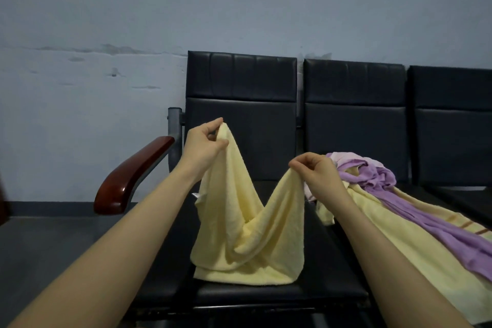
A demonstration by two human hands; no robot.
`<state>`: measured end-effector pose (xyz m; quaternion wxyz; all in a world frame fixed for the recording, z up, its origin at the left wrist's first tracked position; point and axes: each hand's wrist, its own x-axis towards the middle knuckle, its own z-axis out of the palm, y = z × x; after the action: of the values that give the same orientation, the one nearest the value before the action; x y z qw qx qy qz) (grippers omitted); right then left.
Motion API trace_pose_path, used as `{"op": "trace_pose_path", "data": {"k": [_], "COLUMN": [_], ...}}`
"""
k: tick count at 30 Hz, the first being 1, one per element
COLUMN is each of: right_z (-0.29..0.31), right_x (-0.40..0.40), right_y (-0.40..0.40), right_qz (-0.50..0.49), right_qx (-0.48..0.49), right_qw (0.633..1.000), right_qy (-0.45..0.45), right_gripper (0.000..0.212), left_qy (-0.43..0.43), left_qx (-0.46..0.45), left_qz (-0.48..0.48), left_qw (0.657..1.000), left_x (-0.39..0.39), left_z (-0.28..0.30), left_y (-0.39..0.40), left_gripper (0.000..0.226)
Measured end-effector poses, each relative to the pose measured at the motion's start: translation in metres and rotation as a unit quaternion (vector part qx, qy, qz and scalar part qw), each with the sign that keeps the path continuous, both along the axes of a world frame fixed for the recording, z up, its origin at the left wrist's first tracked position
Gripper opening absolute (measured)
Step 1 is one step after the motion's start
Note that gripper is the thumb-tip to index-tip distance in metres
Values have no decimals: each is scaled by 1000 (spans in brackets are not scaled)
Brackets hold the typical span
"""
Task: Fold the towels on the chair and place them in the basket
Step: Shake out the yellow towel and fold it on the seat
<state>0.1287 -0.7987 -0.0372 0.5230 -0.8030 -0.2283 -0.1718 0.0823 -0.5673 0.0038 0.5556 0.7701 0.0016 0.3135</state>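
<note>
Chairs (242, 120) stand in a row against the wall; the left seat serves as the folding surface. Unfolded towels (415, 210) lie heaped on the next seat. One yellow towel (247, 242) hangs in a sagging V, its lower edge resting on the seat, likely being spread for folding. Left hand (205, 144) pinches one upper corner; right hand (316, 170) pinches the other, lower. No basket is visible.
</note>
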Motion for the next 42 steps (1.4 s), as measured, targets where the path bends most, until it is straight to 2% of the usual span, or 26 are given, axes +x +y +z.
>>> {"op": "trace_pose_path", "data": {"k": [3, 6, 10, 12, 15, 17, 21, 26, 30, 35, 37, 39, 42], "right_z": [-10, -26, -44, -45, -39, -28, 12, 67, 93, 91, 78, 59, 31], "right_x": [0, -2, -3, -4, 1, 6, 14, 20, 27, 27, 27, 27, 22], "right_y": [-3, -5, -2, 1, 8, 12, 18, 20, 18, 7, 2, -3, -7], "right_qz": [2, 37, 79, 89, 55, 40, 23, 8, -5, -20, -21, -21, -26], "right_qx": [-7, 90, 202, 248, 275, 306, 354, 415, 425, 369, 341, 299, 267], "right_qw": [1000, 991, 958, 942, 939, 934, 927, 909, 905, 929, 940, 954, 962], "right_qy": [21, 94, 185, 209, 199, 181, 121, 38, -4, -20, -12, 18, 48], "right_gripper": [11, 9, 10, 13, 14, 14, 17, 22, 35, 59, 66, 63, 35], "left_qy": [-2, -6, 30, 56, 60, 46, 15, 10, -25, -82, -78, -62, -28], "left_qx": [69, 146, 95, 14, -124, -151, -93, 7, 28, 45, 43, 32, -42], "left_qz": [54, 89, 91, 97, 67, 43, -14, -27, 3, 73, 85, 78, 42], "left_qw": [996, 985, 991, 994, 988, 987, 995, 1000, 999, 993, 992, 994, 998], "left_x": [0, -2, -1, 1, 4, 8, 16, 30, 38, 41, 39, 39, 40], "left_z": [-18, -45, -69, -70, -58, -45, -10, 33, 61, 72, 65, 51, 24], "left_y": [5, 13, 23, 25, 26, 27, 31, 38, 42, 46, 44, 41, 35], "left_gripper": [36, 29, 24, 22, 25, 35, 69, 84, 76, 44, 36, 32, 28]}}
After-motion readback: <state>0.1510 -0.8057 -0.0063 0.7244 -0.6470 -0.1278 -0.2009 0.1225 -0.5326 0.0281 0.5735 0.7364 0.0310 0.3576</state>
